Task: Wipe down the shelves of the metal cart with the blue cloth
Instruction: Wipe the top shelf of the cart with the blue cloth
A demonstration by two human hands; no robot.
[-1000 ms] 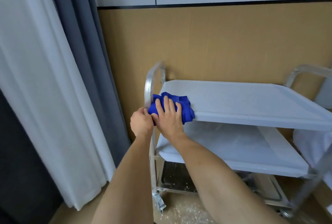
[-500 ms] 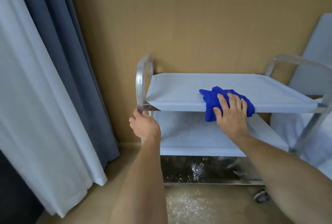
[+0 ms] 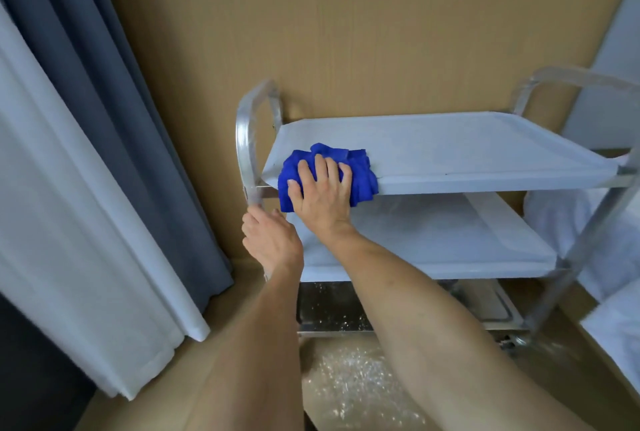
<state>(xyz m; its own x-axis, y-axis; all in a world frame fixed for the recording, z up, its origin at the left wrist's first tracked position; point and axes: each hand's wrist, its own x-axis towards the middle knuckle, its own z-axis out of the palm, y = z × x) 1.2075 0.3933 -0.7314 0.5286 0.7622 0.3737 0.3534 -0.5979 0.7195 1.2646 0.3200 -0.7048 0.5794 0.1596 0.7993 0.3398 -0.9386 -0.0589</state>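
Top shelf edge: the blue cloth [image 3: 329, 172] is bunched over the front lip of the top shelf [image 3: 450, 150] near its left corner, part draped below the lip
Open room: bare shelf surface is seen rightward of the cloth up to the right handle [image 3: 568, 79]; the left handle [image 3: 247, 140] stands just beside the cloth
Surroundings: the metal cart [image 3: 433, 240] is set against a wood-panelled wall [image 3: 346, 32]; curtains [image 3: 86, 188] hang to the left
Right arm: extended forward, wrist bent up
Right hand [image 3: 322, 193]: laid on the cloth, fingers spread and slightly bent, pressing it down
Left hand [image 3: 270, 240]: curled around the cart's left upright just below the top shelf, gripping it
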